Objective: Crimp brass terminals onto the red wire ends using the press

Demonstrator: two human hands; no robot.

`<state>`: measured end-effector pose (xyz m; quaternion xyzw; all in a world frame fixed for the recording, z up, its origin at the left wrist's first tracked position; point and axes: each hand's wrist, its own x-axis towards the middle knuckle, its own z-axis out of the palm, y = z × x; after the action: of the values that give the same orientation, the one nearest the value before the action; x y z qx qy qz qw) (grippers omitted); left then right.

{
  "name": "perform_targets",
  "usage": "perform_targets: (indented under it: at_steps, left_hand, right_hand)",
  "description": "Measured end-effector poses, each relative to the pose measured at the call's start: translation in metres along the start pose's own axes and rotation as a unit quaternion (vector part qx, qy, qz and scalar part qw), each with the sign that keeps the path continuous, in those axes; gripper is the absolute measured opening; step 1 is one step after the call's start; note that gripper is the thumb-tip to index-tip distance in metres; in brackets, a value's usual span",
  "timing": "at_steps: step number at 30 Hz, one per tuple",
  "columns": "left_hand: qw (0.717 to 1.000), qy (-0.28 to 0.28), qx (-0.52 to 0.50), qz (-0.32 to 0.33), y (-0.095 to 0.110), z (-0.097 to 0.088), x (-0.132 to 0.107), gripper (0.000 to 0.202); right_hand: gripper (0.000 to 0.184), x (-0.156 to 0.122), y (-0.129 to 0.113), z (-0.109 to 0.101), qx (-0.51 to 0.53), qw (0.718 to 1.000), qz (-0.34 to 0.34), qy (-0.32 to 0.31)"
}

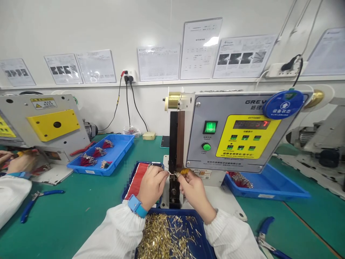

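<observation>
My left hand (152,185) and my right hand (192,189) meet in front of the black slot of a grey crimping machine (229,133). Left fingers pinch a thin wire end at the slot. Right fingers pinch a small yellow-tipped piece (184,171) next to it. Beneath my wrists lies a blue tray (205,244) filled with many small brass terminals (161,237). A blue tray of red wires (136,180) sits just behind my left hand. A blue wristband (137,205) circles my left wrist.
Another person's hands (13,162) work at a second machine (45,126) at far left. A blue tray with wire bundles (102,154) stands between the machines, another blue tray (269,187) at right. Blue-handled pliers (37,198) lie left; another pair (265,233) lies right.
</observation>
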<state>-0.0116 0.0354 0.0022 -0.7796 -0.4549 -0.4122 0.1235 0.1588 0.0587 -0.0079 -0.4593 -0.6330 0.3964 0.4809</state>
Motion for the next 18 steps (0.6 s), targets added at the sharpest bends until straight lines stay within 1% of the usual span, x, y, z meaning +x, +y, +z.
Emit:
perform_targets:
  at_steps: [2, 4, 7, 10, 12, 13, 15, 18]
  left_hand:
    - [1.0, -0.001, 0.0, 0.001, 0.0, -0.001, 0.0, 0.015]
    - [1.0, -0.003, 0.001, 0.003, -0.001, -0.001, 0.0, 0.015]
    - [1.0, 0.002, 0.003, 0.011, -0.003, -0.001, 0.001, 0.014]
    - [1.0, 0.009, 0.0, 0.017, -0.005, 0.0, 0.002, 0.013]
    - [1.0, 0.011, -0.002, 0.017, -0.005, 0.001, 0.002, 0.013]
    - [1.0, 0.01, -0.002, 0.017, -0.005, 0.001, 0.003, 0.013]
    - [1.0, 0.008, -0.002, 0.018, -0.005, 0.001, 0.003, 0.013]
    - [1.0, 0.006, 0.0, 0.018, -0.005, 0.001, 0.003, 0.012]
  right_hand:
    - [0.025, 0.002, -0.007, -0.004, -0.024, 1.0, 0.001, -0.006]
    - [0.019, 0.007, -0.017, -0.016, -0.075, 0.996, -0.001, -0.042]
    - [0.012, 0.016, -0.033, -0.051, -0.179, 0.976, 0.008, -0.124]
    - [0.013, 0.02, -0.037, -0.092, -0.27, 0.95, 0.023, -0.154]
    - [0.018, 0.02, -0.034, -0.109, -0.31, 0.934, 0.044, -0.172]
    - [0.023, 0.02, -0.032, -0.113, -0.325, 0.926, 0.051, -0.184]
    - [0.027, 0.019, -0.027, -0.112, -0.355, 0.909, 0.058, -0.211]
    - [0.019, 0.019, -0.026, -0.1, -0.394, 0.886, 0.068, -0.235]
